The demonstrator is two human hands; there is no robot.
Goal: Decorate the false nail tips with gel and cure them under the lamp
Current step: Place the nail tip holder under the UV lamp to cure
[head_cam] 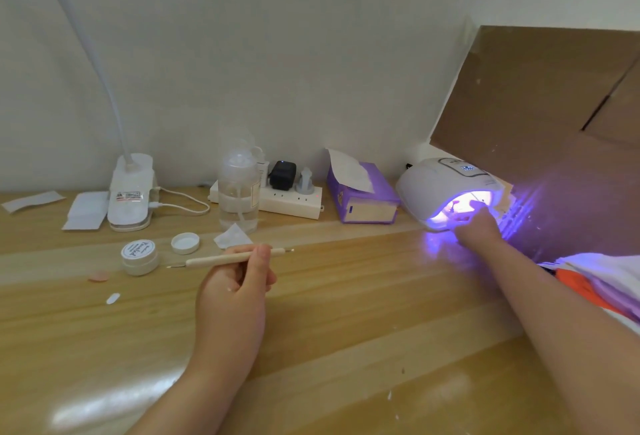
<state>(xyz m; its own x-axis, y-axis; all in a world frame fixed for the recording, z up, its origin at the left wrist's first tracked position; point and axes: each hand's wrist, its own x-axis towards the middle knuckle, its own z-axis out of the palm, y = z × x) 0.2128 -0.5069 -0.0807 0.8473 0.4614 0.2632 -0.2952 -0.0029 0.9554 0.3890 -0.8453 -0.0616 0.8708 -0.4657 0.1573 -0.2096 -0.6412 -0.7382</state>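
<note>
My left hand (235, 282) grips a wooden dotting tool (228, 258) that lies level above the wooden table (346, 296), its metal tips pointing left and right. My right hand (479, 225) reaches into the mouth of the white curing lamp (446, 185) at the right, which glows violet; its fingertips are inside and what they hold is hidden by glare. A small gel jar (139, 256) stands left of the tool, its loose white lid (185, 243) beside it. One white nail tip (113, 298) and a pinkish one (99, 276) lie on the table.
Along the wall stand a white desk lamp base (131, 192), a clear pump bottle (239, 192), a power strip (287, 201) with a black charger, and a purple tissue box (362, 197). Brown cardboard (554, 116) leans behind the curing lamp. Folded cloth (602, 282) lies at the right edge.
</note>
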